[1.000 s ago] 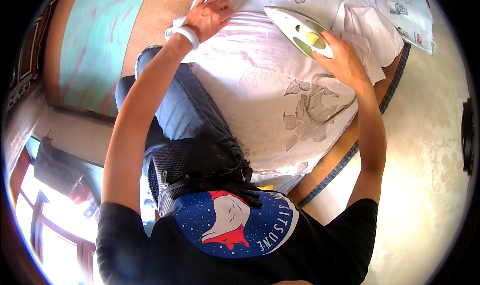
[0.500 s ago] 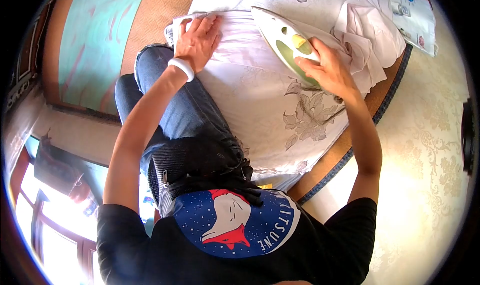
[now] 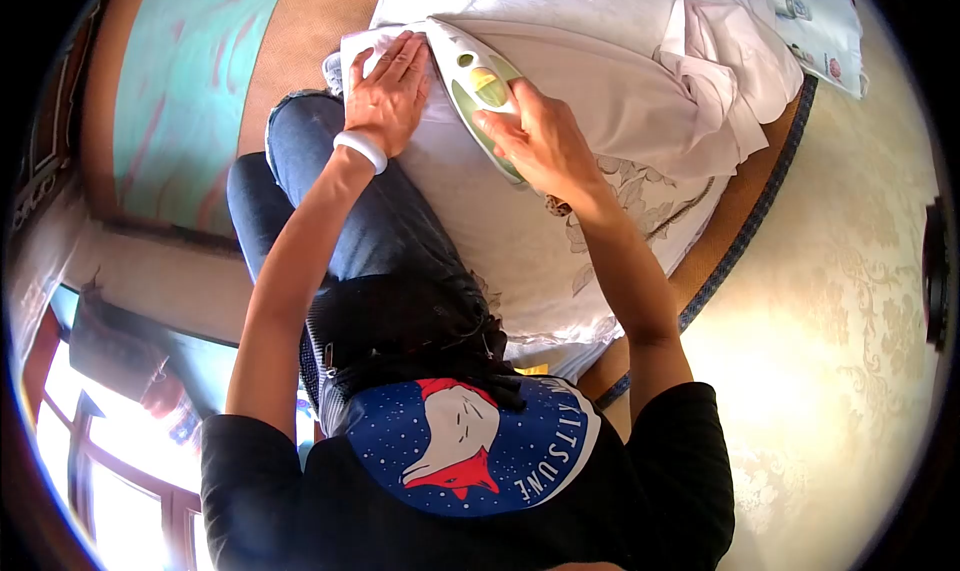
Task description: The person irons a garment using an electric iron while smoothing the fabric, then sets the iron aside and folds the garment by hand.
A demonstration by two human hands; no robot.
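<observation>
My right hand [image 3: 540, 136] is wrapped round the handle of a white and green clothes iron [image 3: 462, 76]. The iron rests on a pale garment [image 3: 600, 81], its tip pointing away from me, close beside my left fingers. My left hand [image 3: 390, 89] lies flat on the garment's left end with its fingers stretched out and a white band on the wrist. The garment is smooth in the middle and bunched up at the right. Beneath it is a white cloth with a grey flower print [image 3: 450, 221]. The iron's cord [image 3: 685, 209] runs off to the right, partly hidden by my forearm.
My jeans-clad leg [image 3: 370, 211] is at the left of the cloth. A white and blue plastic packet [image 3: 820, 31] lies at the top right. A brown mat with a dark edge [image 3: 750, 241] borders the cloth. A turquoise panel [image 3: 190, 101] is at the upper left.
My right hand has slid the iron left along the garment, up to my left hand. The fabric behind it looks flatter. My left hand stays nearly in place.
</observation>
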